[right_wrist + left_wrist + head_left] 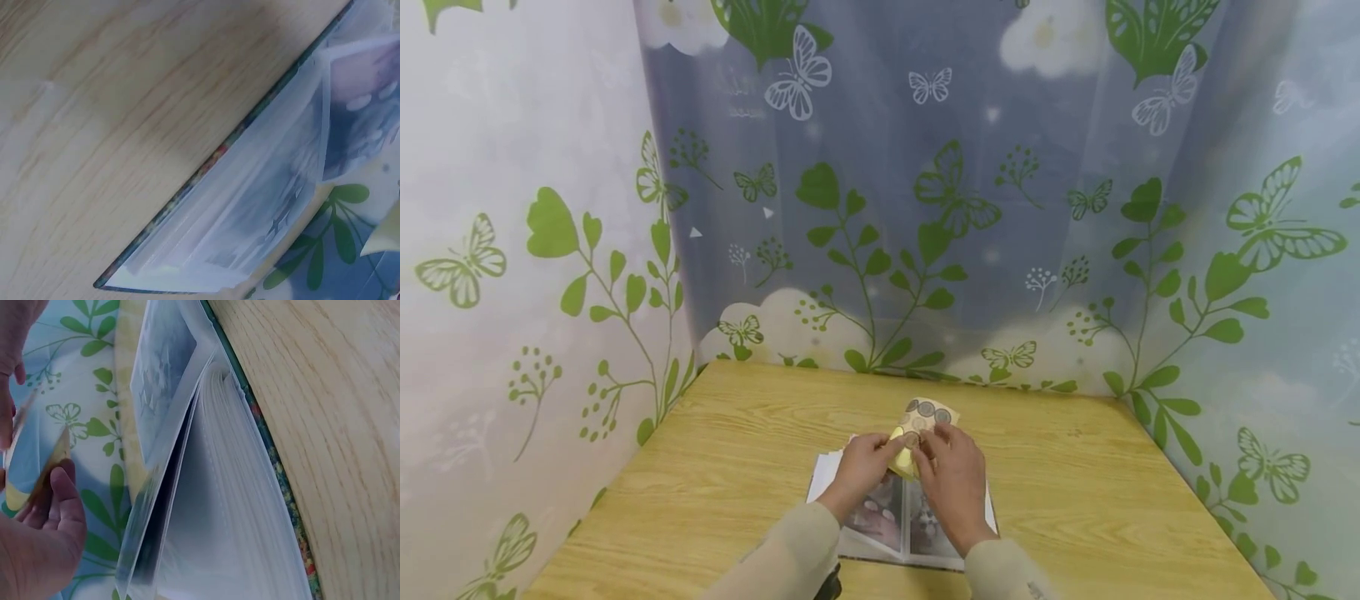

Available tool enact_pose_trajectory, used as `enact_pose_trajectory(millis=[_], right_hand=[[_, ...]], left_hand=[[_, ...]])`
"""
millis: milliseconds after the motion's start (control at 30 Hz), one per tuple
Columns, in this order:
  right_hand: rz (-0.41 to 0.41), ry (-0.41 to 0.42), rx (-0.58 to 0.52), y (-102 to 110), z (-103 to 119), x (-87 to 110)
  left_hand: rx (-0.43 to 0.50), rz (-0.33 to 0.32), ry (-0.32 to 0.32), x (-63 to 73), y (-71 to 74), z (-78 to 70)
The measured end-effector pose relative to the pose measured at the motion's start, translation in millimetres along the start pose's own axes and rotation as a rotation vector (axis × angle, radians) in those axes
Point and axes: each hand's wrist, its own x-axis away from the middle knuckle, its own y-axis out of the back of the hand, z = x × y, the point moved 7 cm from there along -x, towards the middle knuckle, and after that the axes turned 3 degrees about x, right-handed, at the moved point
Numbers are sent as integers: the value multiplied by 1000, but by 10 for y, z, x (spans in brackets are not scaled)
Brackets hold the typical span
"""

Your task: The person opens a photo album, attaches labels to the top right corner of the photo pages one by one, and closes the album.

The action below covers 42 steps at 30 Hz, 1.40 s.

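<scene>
Two pale sleeves (1011, 571) sit nearest us, a small black item (829, 583) by the left cuff, too cut off to name. Just past them, the left hand (863, 469) pinches a yellowish printed paper (917, 423) by its left edge, thumb on top; the right hand (955, 479) grips the right edge with bunched fingers. So we have the paper between both hands, raised over an open album (906, 525), its far end poking out beyond the fingertips with rows of coin-like discs. From the left wrist, we catch what the head view hides: the paper bends, its two edges standing apart, and the album carries a thick stack of filmy pages (212, 500) along a speckled, dark green cover edge (275, 453). Over to the right wrist: a glossy photo (362, 100), pinkish with pale ovals, while only a corner of the paper reaches our frame. Beneath it all we've got a smooth, wood-grained tabletop (1112, 492), and farthest off, a softly creased blue-grey hanging (880, 125), printed with green leaves and butterflies.
</scene>
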Motion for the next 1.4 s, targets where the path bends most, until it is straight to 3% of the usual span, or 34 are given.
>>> enact_pose_trajectory(millis=[100, 267, 433, 667, 1033, 1200, 1400], right_hand=[[4, 44, 50, -31, 71, 24], [46, -13, 33, -57, 61, 19], [77, -53, -10, -75, 31, 16], [65, -50, -34, -74, 6, 29], [117, -108, -74, -104, -2, 47], [157, -207, -107, -86, -142, 14], [270, -394, -174, -70, -413, -8]], left_hand=[[59, 42, 29, 1, -32, 38], [116, 93, 41, 14, -55, 69], [112, 89, 31, 9, -50, 87], [120, 81, 13, 5, -51, 84], [150, 82, 61, 29, -55, 97], [126, 83, 63, 33, -17, 100], [69, 64, 54, 17, 35, 121]])
